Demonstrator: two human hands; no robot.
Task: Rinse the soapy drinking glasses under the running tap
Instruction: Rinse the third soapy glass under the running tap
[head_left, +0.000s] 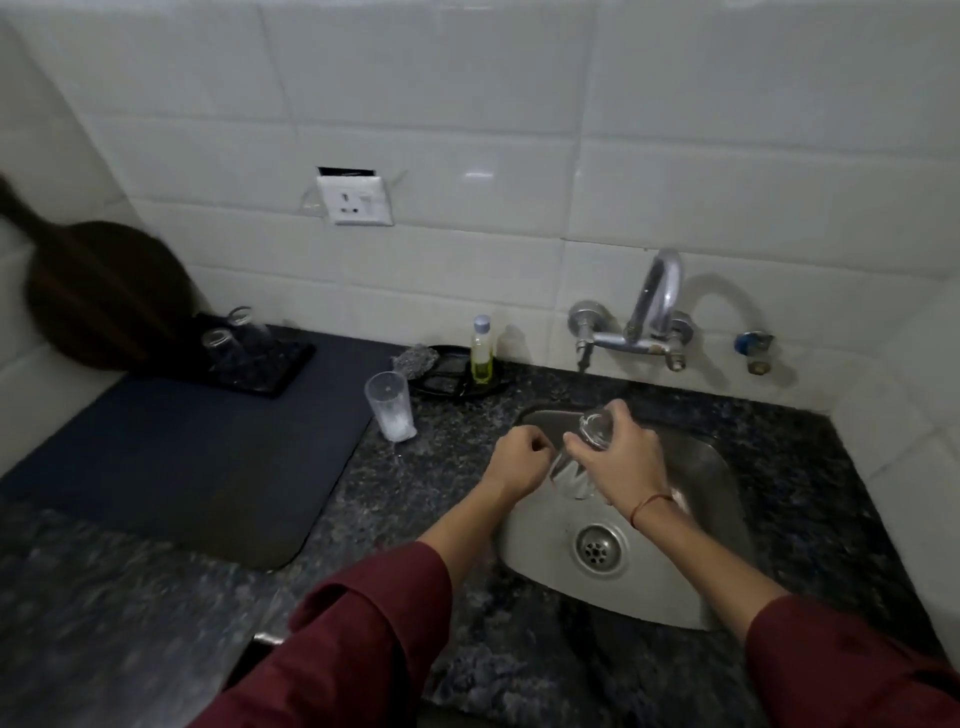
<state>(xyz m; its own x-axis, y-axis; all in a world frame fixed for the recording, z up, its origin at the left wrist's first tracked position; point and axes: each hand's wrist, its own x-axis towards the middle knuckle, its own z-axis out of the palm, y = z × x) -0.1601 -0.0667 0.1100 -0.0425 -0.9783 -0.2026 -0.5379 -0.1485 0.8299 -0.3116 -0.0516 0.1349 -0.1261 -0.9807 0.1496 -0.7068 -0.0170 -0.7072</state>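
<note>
Grasping a tilted drinking glass (597, 423) round its body over the far side of the sink (701, 571), right hand (623, 462) is holding it, left hand (519, 460) curling empty beside; presumably light, soap-slick, breakable, best held mid-body.

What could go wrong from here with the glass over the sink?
1. The right hand alone grips the tilted glass above the steel sink; if it is soapy, it may slip and chip on the basin.
2. The foamy glass stands on the bare counter near the left hand; a careless reach could topple it.
</note>
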